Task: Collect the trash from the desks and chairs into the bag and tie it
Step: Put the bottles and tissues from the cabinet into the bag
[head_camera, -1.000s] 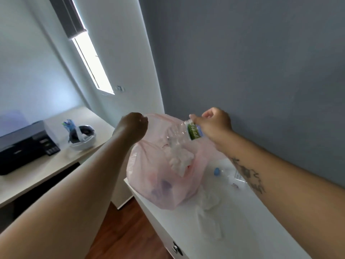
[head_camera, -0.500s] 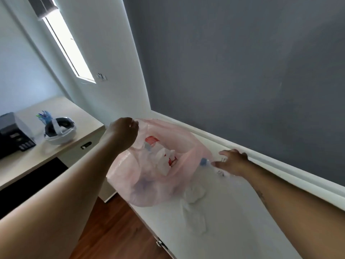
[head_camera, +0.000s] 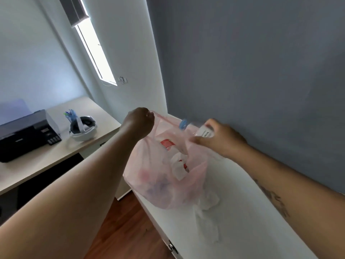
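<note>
On the far left, a black printer (head_camera: 24, 133) sits on a light brown tabletop (head_camera: 56, 157). Next to it is a round white thing (head_camera: 83, 129) with a dark inside. I cannot tell what it is. Some blue pens (head_camera: 70, 114) stand behind it. Above them, a tall window (head_camera: 95, 53) lets in bright light.

My left hand (head_camera: 139, 122) is a fist around the top edge of the pink bag (head_camera: 160, 186) and holds it up. The bag is thin, so I can see through it. Inside are white crumpled bits and something red. The bottom of the bag is at the left end of the white tabletop (head_camera: 252, 221).

Over the open top of the bag is a clear bottle (head_camera: 191, 128) with a blue cap (head_camera: 183, 124). The cap points toward my left hand. My right hand (head_camera: 220, 141) is wrapped around the other end of the bottle, by its white label.

Below my right arm, crumpled white trash (head_camera: 210, 200) lies on the white tabletop and touches the bag. More of it (head_camera: 211, 228) lies nearer to me. A grey wall (head_camera: 261, 71) is behind it all.
</note>
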A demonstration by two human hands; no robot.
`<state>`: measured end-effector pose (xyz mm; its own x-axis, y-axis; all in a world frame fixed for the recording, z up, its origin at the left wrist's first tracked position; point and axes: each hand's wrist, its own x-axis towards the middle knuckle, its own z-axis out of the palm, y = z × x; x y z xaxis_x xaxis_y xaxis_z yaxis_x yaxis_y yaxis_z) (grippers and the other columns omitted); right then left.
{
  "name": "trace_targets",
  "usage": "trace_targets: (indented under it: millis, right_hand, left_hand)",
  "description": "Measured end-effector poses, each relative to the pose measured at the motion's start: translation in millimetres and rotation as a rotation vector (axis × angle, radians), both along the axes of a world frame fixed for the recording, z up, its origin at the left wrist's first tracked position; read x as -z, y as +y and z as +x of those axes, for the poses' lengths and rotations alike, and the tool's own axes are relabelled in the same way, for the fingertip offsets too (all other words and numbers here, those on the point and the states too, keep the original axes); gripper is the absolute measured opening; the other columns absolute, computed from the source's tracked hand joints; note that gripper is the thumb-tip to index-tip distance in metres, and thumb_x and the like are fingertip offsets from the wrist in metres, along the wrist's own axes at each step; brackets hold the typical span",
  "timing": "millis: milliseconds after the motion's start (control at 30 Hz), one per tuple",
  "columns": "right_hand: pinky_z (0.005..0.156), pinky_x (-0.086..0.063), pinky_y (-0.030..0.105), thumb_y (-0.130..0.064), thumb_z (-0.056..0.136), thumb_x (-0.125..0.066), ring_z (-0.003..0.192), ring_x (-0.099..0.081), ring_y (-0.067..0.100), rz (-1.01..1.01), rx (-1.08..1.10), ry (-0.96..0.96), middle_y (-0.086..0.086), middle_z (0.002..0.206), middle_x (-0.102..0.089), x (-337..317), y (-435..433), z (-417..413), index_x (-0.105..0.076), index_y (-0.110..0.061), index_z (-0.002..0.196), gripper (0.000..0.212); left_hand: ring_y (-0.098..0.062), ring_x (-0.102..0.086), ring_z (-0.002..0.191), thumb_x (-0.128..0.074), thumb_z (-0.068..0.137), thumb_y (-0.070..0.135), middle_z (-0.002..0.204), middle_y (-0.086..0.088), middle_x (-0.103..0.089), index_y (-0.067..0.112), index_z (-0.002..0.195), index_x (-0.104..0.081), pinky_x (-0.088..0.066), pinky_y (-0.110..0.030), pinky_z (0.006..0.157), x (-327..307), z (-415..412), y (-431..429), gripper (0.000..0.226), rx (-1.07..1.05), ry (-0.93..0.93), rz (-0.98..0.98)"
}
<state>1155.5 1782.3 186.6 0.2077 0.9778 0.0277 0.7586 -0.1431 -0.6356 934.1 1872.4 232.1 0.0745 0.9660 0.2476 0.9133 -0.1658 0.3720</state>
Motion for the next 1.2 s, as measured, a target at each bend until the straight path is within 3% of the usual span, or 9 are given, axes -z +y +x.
trace_targets:
  millis: [167, 300, 400, 500, 633, 833, 967, 1067, 1200]
  right_hand:
    - [0.074, -0.042, 0.03, -0.081, 0.067, -0.059, 0.109, -0.06, 0.025, -0.088, -0.124, -0.085, 0.0, 0.127, -0.061, -10.4, 21.8, -66.4, -0.054, -0.027, 0.129, 0.082]
    - [0.078, -0.053, 0.031, -0.065, 0.073, -0.067, 0.098, -0.064, 0.024, -0.078, -0.149, -0.101, 0.001, 0.114, -0.065, -20.2, 35.3, -83.1, -0.059, -0.017, 0.121, 0.069]
    - [0.079, -0.059, 0.04, -0.051, 0.074, -0.077, 0.092, -0.066, 0.025, -0.091, -0.195, 0.266, 0.004, 0.11, -0.063, -24.5, 45.1, -82.2, -0.056, -0.012, 0.126, 0.069]
    - [0.088, -0.048, 0.031, -0.035, 0.08, -0.077, 0.112, -0.057, 0.022, -0.088, -0.247, 0.453, 0.006, 0.134, -0.055, -13.8, 46.3, -75.7, -0.048, -0.019, 0.14, 0.068]
    - [0.099, -0.045, 0.033, -0.026, 0.086, -0.07, 0.122, -0.054, 0.02, -0.051, -0.221, 0.43, 0.001, 0.139, -0.054, 16.6, 37.4, -62.8, -0.055, -0.022, 0.134, 0.051]
    - [0.07, -0.04, 0.029, -0.022, 0.095, -0.044, 0.088, -0.058, 0.028, 0.23, 0.262, 0.357, 0.009, 0.102, -0.064, 56.0, 22.7, -24.3, -0.062, -0.011, 0.099, 0.022]
    - [0.076, -0.047, 0.037, -0.023, 0.096, -0.037, 0.093, -0.06, 0.034, -0.107, 0.469, 0.464, 0.018, 0.11, -0.064, 122.1, -9.3, 9.9, -0.061, -0.005, 0.107, 0.032]
    - [0.09, -0.047, 0.031, -0.033, 0.09, -0.057, 0.114, -0.056, 0.028, -0.293, 0.145, 0.365, 0.008, 0.134, -0.059, 152.4, -42.3, 19.9, -0.061, -0.026, 0.125, 0.036]
    - [0.118, -0.024, 0.039, -0.082, 0.048, -0.07, 0.147, -0.02, 0.028, -0.398, -0.379, -0.042, -0.005, 0.161, -0.018, 161.3, -73.1, -8.8, -0.03, -0.039, 0.147, 0.114]
  left_hand:
    - [-0.034, -0.061, 0.105, -0.038, 0.104, 0.03, 0.115, -0.018, -0.068, 0.004, 0.108, -0.07, -0.044, -0.032, 0.085, -5.5, -9.8, -4.4, 0.042, -0.012, -0.011, 0.011]
    - [-0.035, -0.06, 0.104, -0.037, 0.103, 0.03, 0.113, -0.018, -0.069, 0.004, 0.105, -0.071, -0.042, -0.032, 0.082, -6.9, -18.1, -4.3, 0.042, -0.022, 0.009, 0.015]
    - [-0.035, -0.06, 0.101, -0.038, 0.102, 0.029, 0.108, -0.019, -0.07, 0.003, 0.1, -0.071, -0.042, -0.032, 0.08, -7.6, -24.7, -3.1, 0.042, -0.031, 0.008, 0.018]
    - [-0.036, -0.06, 0.101, -0.039, 0.102, 0.029, 0.107, -0.019, -0.069, 0.003, 0.1, -0.071, -0.041, -0.032, 0.079, -8.9, -30.8, -1.1, 0.041, -0.048, 0.006, 0.014]
    - [-0.036, -0.061, 0.1, -0.039, 0.102, 0.029, 0.106, -0.02, -0.069, 0.002, 0.102, -0.071, -0.041, -0.033, 0.078, -5.5, -34.1, -1.0, 0.042, -0.046, 0.001, 0.0]
    - [-0.037, -0.061, 0.105, -0.04, 0.102, 0.029, 0.113, -0.02, -0.068, 0.003, 0.105, -0.071, -0.047, -0.034, 0.087, -6.8, -25.6, -6.0, 0.041, -0.024, -0.029, -0.002]
    - [-0.037, -0.061, 0.105, -0.041, 0.102, 0.028, 0.113, -0.02, -0.069, 0.004, 0.107, -0.072, -0.049, -0.036, 0.09, 2.0, -16.3, -9.8, 0.04, -0.012, -0.049, -0.014]
    - [-0.035, -0.061, 0.098, -0.04, 0.102, 0.028, 0.108, -0.017, -0.07, 0.006, 0.106, -0.073, -0.048, -0.034, 0.086, 12.6, -8.9, -12.5, 0.04, 0.014, -0.031, -0.034]
    - [-0.028, -0.053, 0.087, -0.039, 0.103, 0.03, 0.11, -0.016, -0.068, 0.009, 0.108, -0.072, -0.041, -0.031, 0.077, 22.2, -2.3, -14.4, 0.039, 0.024, 0.005, -0.055]
